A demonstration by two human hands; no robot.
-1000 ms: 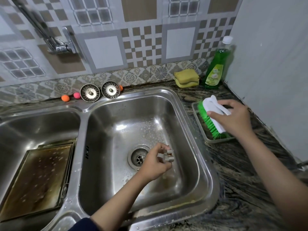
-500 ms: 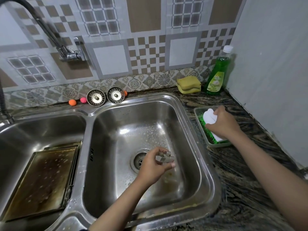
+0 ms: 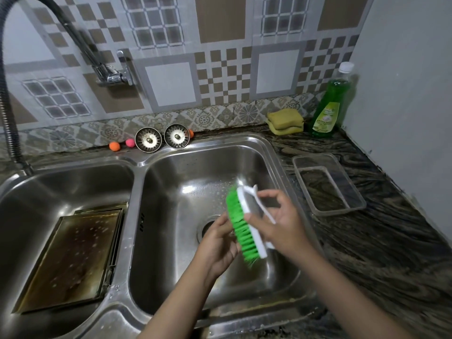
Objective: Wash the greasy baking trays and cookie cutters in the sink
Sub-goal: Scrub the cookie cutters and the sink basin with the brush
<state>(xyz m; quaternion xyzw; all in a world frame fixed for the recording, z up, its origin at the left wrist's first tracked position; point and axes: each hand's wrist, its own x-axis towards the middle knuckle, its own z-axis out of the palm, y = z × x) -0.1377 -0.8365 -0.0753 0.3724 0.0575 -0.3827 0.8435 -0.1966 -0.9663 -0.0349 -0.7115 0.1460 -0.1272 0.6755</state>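
Only the word "AROMA" could be made out on the label of the green dish-soap bottle (image 3: 330, 104) at the tabletop's back right corner; the rest was too blurred. Over the right basin of the sink (image 3: 266, 152), the right hand (image 3: 278, 223) grasped a green-bristled scrub brush (image 3: 244, 223) by its white back, bristles turned toward the left hand (image 3: 220, 245). That hand's fingers were curled behind the bristles, so whether they held a cookie cutter could not be told. A greasy baking tray (image 3: 71, 260) lay in the left basin.
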